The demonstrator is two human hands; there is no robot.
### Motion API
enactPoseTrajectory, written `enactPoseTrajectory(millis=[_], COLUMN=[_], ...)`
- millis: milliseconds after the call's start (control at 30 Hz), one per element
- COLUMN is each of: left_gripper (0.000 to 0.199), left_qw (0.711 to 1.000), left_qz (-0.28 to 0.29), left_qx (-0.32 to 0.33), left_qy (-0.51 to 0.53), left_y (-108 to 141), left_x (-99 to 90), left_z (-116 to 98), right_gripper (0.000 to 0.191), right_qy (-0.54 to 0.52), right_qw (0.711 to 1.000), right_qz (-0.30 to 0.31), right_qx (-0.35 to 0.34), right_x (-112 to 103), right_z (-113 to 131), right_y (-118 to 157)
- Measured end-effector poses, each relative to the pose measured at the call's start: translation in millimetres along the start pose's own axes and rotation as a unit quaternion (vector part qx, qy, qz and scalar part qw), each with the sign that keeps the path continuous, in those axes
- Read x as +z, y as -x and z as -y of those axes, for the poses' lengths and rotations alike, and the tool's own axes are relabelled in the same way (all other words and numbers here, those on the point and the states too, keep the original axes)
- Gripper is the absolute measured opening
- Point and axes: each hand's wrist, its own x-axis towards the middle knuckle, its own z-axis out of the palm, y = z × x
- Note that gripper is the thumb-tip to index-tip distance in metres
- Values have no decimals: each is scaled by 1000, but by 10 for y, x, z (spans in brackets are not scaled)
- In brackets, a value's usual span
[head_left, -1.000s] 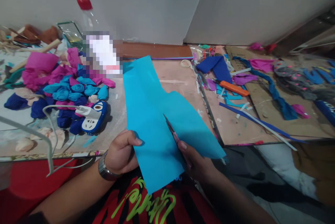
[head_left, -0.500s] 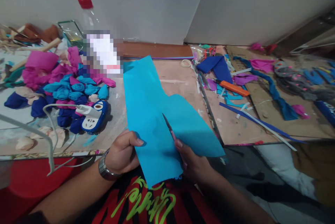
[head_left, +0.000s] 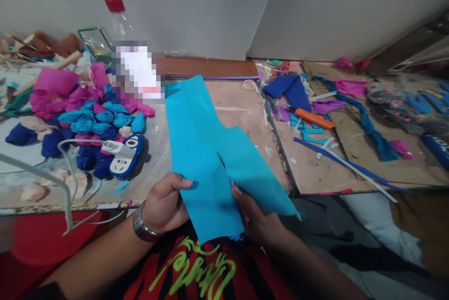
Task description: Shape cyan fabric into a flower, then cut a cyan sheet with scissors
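Note:
A large sheet of bright blue paper (head_left: 196,150) spans the middle, split by a cut on its right side. My left hand (head_left: 168,202) pinches its lower left edge, thumb on top, fingers hidden beneath. My right hand (head_left: 256,213) is closed at the cut, around a thin dark blade (head_left: 221,160) that looks like scissors; most of the tool is hidden by the hand and paper. The right part of the sheet lifts and slopes over the right hand toward the table's front edge.
Pink, blue and cream paper flowers (head_left: 101,122) crowd the left, beside a white and blue power socket (head_left: 124,160) and a red-capped bottle (head_left: 114,3). On the right lie an orange cutter (head_left: 314,118), paper strips (head_left: 347,164) and cardboard (head_left: 322,75).
Less of the blade shows above the paper. My right hand has shifted slightly left, and the right part of the sheet hangs flatter. The bottom edge of the sheet has risen slightly.

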Motion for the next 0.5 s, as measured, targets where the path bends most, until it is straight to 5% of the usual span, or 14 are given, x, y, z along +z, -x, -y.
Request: enactPoseTrajectory(millis=[133, 333, 500], left_gripper=[46, 52, 52], left_qw=[999, 998, 998], left_qz=[-24, -55, -54], left_qx=[1, -15, -17], left_qy=[32, 40, 31], left_y=[-50, -69, -56], left_x=[5, 0, -11], left_z=[-50, -75, -61], right_gripper=[58, 55, 55], right_qy=[27, 14, 13], right_qw=[998, 999, 999], right_qz=[-15, -31, -25], right_qx=[-60, 39, 44], right_x=[-8, 6, -5], right_z=[3, -61, -63], right_y=[17, 72, 75])
